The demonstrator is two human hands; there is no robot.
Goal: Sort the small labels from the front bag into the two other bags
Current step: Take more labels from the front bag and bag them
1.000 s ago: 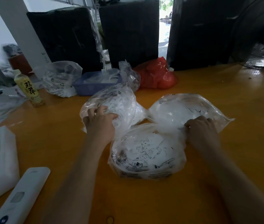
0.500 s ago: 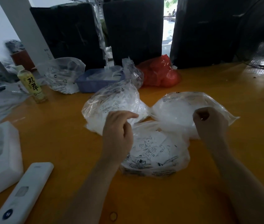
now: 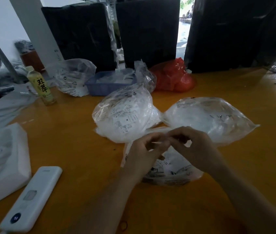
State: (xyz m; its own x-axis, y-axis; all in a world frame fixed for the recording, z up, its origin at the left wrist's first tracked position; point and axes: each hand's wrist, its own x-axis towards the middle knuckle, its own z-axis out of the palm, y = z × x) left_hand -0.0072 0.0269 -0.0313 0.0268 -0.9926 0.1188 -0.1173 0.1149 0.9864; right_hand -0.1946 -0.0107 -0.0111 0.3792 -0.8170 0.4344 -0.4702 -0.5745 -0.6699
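Three clear plastic bags of small white labels lie on the orange table point(image 3: 69, 149). The front bag point(image 3: 172, 169) sits nearest me, largely hidden under my hands. Behind it are the left bag point(image 3: 123, 115) and the right bag point(image 3: 206, 117). My left hand point(image 3: 144, 152) and my right hand point(image 3: 196, 146) meet just above the front bag's top edge. Both pinch a small white label point(image 3: 159, 142) between their fingertips. Whether it is one label or more is too blurred to tell.
A white remote point(image 3: 31, 198) and a white foam block point(image 3: 0, 159) lie at the left front. A drink bottle point(image 3: 41, 85), another clear bag point(image 3: 74, 76), a blue basket point(image 3: 108, 81) and a red bag point(image 3: 172, 76) stand at the back. Dark wrapped blocks point(image 3: 149, 31) line the far edge.
My two hands left the outer bags, rose and came together over the front bag, where their fingertips now pinch a small label.
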